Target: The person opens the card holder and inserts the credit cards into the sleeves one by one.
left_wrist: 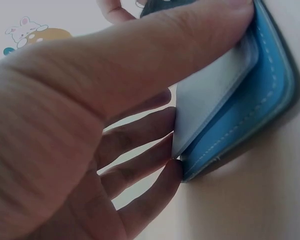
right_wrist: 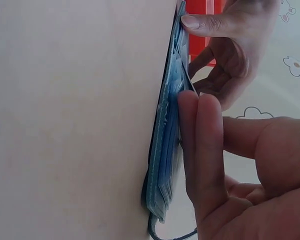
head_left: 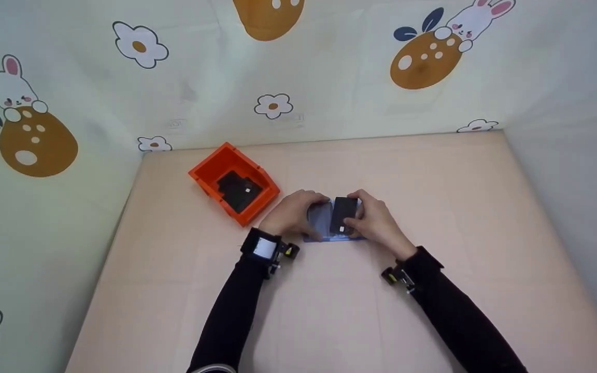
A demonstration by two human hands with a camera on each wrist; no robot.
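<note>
A blue card holder [head_left: 321, 220] with clear plastic sleeves lies open on the table in the head view. My left hand [head_left: 289, 213] grips its left side; in the left wrist view the thumb presses near a stitched blue edge [left_wrist: 270, 90] and the fingertips touch the far side of a clear sleeve [left_wrist: 210, 95]. A black card [head_left: 344, 208] with a small white square lies over the holder's right part. My right hand [head_left: 380, 223] pinches this card at its right side. In the right wrist view the stacked sleeves [right_wrist: 171, 145] show edge-on beside the right fingers.
An orange bin [head_left: 200, 182] with black cards [head_left: 236, 190] in it stands left of the hands, toward the back of the table [head_left: 319, 311]. A cloth wall [head_left: 329, 67] printed with rabbits and flowers rises behind and at both sides.
</note>
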